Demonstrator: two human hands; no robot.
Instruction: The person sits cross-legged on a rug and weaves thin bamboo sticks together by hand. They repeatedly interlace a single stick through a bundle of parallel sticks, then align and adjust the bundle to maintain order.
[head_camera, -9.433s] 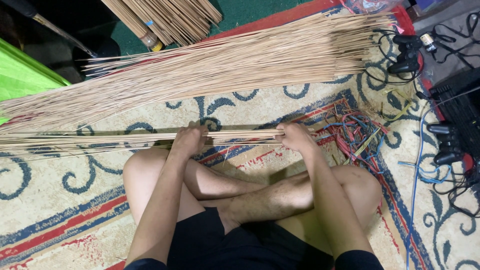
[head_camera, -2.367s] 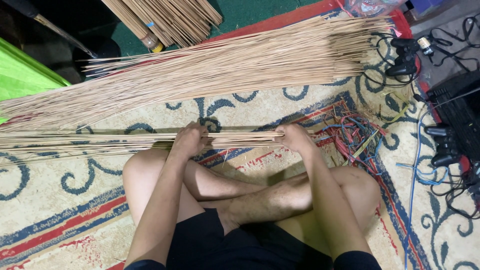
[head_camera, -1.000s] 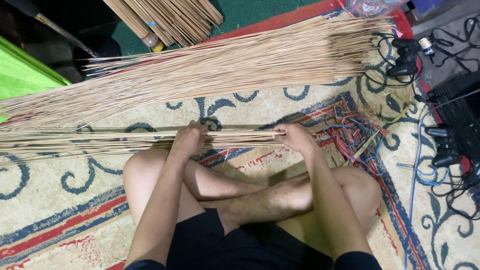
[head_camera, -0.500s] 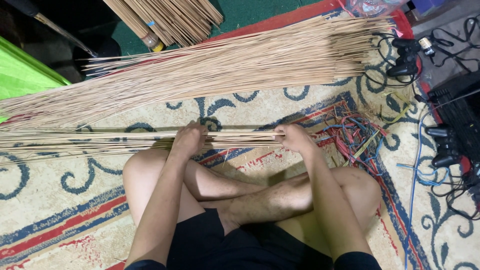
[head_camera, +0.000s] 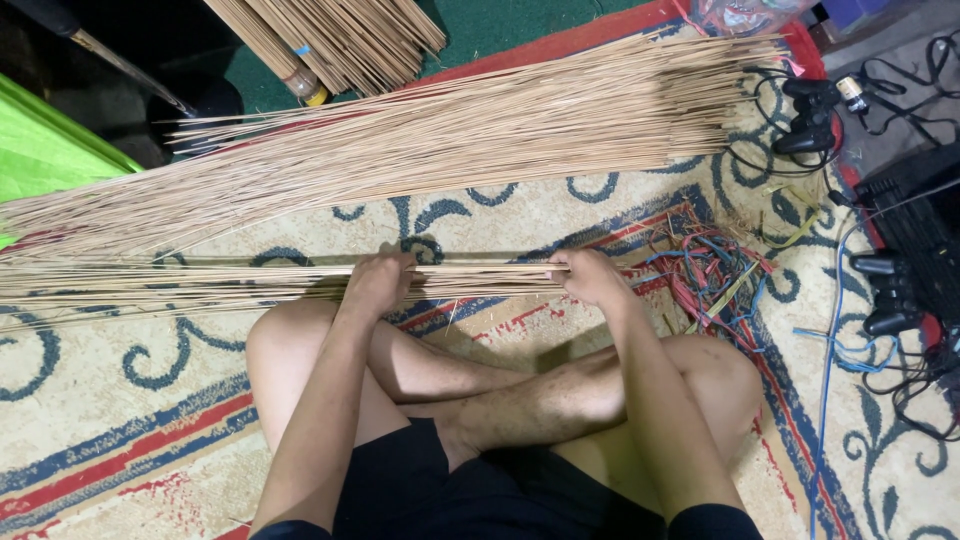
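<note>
- The left hand (head_camera: 378, 283) is closed over a thin bundle of sticks (head_camera: 200, 282), fingers curled down on top of it, gripping it about midway along the visible length.
- The right hand (head_camera: 590, 278) is clamped on the same bundle at its right end, where the stick tips stop just beyond the knuckles.
- The bundle lies flat on the patterned carpet (head_camera: 120, 400), just beyond the person's crossed legs (head_camera: 500, 400). Its long axis runs left to right, nearly level across the view.
- From the right hand the bundle stretches entirely leftward; past the left hand it carries on to the left edge of the view, fanning a little. So the left hand is nearer the loose, spreading part and the right hand holds the gathered end.
- The sticks are pale tan, very slender, straight and dry-looking, packed tight between the hands and looser to the left.
- Farther away lies a much larger heap of the same sticks (head_camera: 450, 140), slanting up to the right, well apart from the held bundle.
- At the right are tangled coloured wires (head_camera: 710, 275) and black game controllers (head_camera: 815, 110); a green sheet (head_camera: 50, 150) shows at far left.
</note>
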